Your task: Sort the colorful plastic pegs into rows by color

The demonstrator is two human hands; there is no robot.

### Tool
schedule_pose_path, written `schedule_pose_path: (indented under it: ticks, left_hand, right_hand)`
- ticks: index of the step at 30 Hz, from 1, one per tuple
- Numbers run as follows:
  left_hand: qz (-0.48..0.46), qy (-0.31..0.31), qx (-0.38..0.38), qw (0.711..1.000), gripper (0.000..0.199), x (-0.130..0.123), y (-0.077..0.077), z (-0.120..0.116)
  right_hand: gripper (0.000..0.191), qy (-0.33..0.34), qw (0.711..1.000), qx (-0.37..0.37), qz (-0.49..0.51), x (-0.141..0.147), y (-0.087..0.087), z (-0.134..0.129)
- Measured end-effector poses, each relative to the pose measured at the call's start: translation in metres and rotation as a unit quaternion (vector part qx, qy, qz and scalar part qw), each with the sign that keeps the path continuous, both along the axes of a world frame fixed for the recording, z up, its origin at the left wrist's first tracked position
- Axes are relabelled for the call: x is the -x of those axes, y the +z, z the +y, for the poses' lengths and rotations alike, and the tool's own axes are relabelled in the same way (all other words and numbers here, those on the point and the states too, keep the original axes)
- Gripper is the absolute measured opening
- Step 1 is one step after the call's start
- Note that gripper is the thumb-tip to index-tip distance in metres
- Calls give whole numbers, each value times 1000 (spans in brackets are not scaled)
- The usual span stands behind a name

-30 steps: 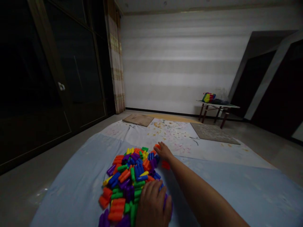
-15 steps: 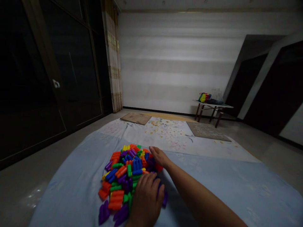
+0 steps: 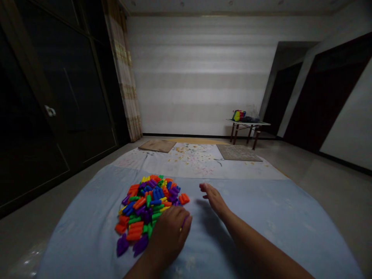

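- Left hand (image 3: pixel 171 224): fingers curved over the pile's near right edge. A purple bit (image 3: pixel 185 220) shows beside the thumb; we can't tell if it's gripped.
- Right hand (image 3: pixel 214 199): fingers and thumb apart, nothing held, raised over the cloth.
- Pile (image 3: pixel 157 193) of coloured plastic pieces sits left of the right hand, behind and beside the left. One orange piece (image 3: pixel 184 198) lies at its right edge, nearest the right hand.
- Step, our read: tidying the pile's right side. Next move calls for the right hand low, palm toward the orange piece, left hand steadying.
- In the way: our left hand hides the pile's near corner.
- Around: blue cloth (image 3: pixel 261 205), floral cloth (image 3: pixel 200 159) beyond, brown mat (image 3: pixel 158 145), grey mat (image 3: pixel 240 152).
- Far off: table (image 3: pixel 264 123) with a multicoloured bag (image 3: pixel 238 115).
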State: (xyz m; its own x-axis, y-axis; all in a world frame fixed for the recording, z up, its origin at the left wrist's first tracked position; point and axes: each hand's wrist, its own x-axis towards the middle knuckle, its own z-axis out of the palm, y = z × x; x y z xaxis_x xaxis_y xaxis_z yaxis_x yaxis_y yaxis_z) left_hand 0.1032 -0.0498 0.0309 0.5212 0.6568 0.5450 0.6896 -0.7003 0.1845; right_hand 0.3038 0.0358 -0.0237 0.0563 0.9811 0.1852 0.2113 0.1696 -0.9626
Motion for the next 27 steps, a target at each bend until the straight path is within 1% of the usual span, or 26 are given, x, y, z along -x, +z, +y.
schedule_pose_path:
  ticks: [1, 3, 6, 9, 11, 13, 16, 18, 20, 23, 26, 27]
  left_hand:
    - [7, -23, 12, 1000, 24, 1, 0, -6]
    - [26, -68, 16, 997, 21, 5, -5, -17]
    - [73, -105, -16, 992, 20, 16, -21, -25]
    - [115, -90, -64, 987, 23, 28, -36, -20]
    - [132, -65, -86, 985, 24, 36, -42, -10]
    - [143, -40, -106, 983, 25, 45, -43, 2]
    - [157, -20, -137, 978, 27, 58, -40, 17]
    - [162, -13, -150, 975, 28, 59, -37, 21]
    - [157, 2, -156, 975, 29, 49, -36, 21]
    - [134, 24, -139, 981, 31, 12, -38, 16]
    - [133, 27, -73, 988, 34, -27, -46, 18]
    - [139, 39, -42, 989, 35, -36, -49, 22]
  right_hand:
    - [63, -14, 1000, 2, -3, -10, -5, -7]
    - [61, -40, 999, -6, -24, -28, -14, -22]
    - [55, -57, 997, -26, -54, -46, -27, -39]
    - [53, -67, 996, -30, -54, -56, -34, -47]
    - [53, -72, 996, -27, -47, -58, -35, -49]
    - [52, -71, 996, -28, -47, -58, -34, -50]
    - [49, -66, 995, -42, -60, -56, -32, -50]
    - [47, -61, 995, -52, -66, -54, -31, -50]
    - [47, -58, 994, -59, -65, -53, -30, -51]
    - [47, -55, 994, -64, -67, -53, -30, -52]
    - [46, -46, 994, -61, -71, -53, -29, -53]
    - [46, -44, 995, -60, -72, -53, -29, -54]
